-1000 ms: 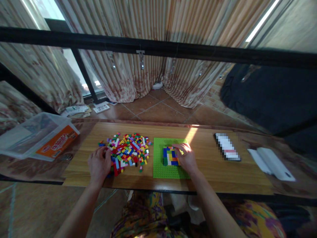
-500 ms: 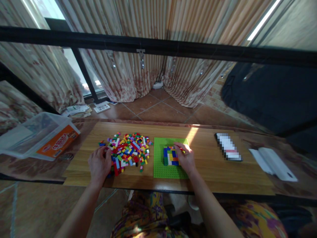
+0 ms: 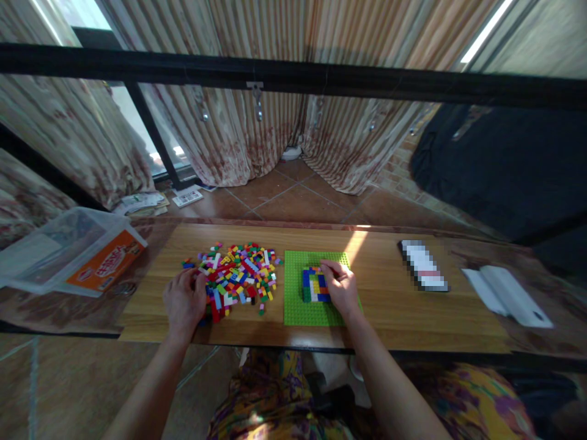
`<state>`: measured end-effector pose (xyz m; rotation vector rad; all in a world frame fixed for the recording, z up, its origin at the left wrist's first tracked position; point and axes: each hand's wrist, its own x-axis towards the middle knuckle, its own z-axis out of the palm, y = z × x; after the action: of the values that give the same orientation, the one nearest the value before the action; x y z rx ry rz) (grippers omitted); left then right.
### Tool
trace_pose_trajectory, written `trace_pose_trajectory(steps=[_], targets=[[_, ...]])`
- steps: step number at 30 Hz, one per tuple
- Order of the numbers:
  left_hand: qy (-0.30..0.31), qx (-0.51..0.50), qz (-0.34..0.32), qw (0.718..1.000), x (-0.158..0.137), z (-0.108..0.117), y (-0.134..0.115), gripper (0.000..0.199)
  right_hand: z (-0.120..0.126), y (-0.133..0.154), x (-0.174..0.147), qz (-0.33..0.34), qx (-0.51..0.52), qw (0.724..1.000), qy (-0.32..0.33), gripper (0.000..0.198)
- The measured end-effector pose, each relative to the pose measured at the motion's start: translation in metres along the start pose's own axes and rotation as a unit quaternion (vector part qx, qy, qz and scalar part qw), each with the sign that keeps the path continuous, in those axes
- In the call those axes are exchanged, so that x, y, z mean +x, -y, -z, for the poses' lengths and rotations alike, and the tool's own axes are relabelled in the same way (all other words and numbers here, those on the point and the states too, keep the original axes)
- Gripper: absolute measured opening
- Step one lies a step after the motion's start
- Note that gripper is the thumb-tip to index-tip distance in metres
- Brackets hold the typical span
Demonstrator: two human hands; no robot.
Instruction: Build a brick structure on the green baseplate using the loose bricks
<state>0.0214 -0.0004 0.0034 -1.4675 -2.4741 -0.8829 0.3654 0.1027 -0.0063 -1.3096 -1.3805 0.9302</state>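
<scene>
We are pressing bricks onto the green plate (image 3: pixel 293 308).
Right hand (image 3: pixel 342 290) is pinching at the small build (image 3: pixel 314 285), grip unclear; left hand (image 3: pixel 184 300), curled, is resting on the loose pile (image 3: pixel 238 275) — a hard push is risking sliding the plate.

Dim, soft daylight from the window (image 3: pixel 137 131); edges bend, corners blur.

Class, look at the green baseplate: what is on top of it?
On the green baseplate sits a small block of joined bricks, blue, yellow, red and white. The right hand rests over its right part, hiding whatever lies beneath the fingers.
</scene>
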Motion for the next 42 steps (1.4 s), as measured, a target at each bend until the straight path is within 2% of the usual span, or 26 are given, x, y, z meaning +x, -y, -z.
trace_pose_trajectory(steps=[23,42], targets=[[0.012,-0.004,0.023,1.000,0.0003,0.0013,-0.0045,0.039,0.0014,0.0045,-0.0030,0.086,-0.118,0.989,0.007,0.024],[-0.003,-0.004,0.006,1.000,-0.0003,-0.0015,-0.0010,0.039,0.0020,0.0073,-0.0037,0.129,-0.150,0.980,0.008,0.024]])
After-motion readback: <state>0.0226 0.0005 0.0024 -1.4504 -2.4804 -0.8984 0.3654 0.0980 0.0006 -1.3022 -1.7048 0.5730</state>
